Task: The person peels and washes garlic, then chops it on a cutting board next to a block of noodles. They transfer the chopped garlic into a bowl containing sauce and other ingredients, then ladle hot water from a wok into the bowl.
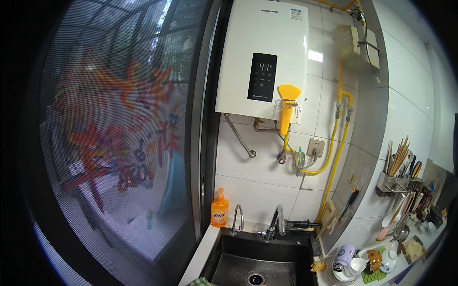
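Neither of my hands shows clearly in view. A green checkered fabric (pixel 201 282) pokes in at the bottom edge; whether it is a sleeve or a cloth I cannot tell. Before me lies a dark kitchen sink (pixel 234 266) with a round drain (pixel 256 279). Behind its back rim stand a chrome faucet (pixel 274 223) and a slimmer gooseneck tap (pixel 238 218). An orange pump bottle of dish soap (pixel 219 211) sits upright at the sink's back left corner.
A white water heater (pixel 243 43) hangs above, with a yellow scraper (pixel 286 111) on its front. Yellow gas hoses (pixel 331 150) run down the tiles. Bowls (pixel 357 266), a purple cup (pixel 344 255) and a utensil rack (pixel 397 182) are at right. A screened door (pixel 125 143) fills the left.
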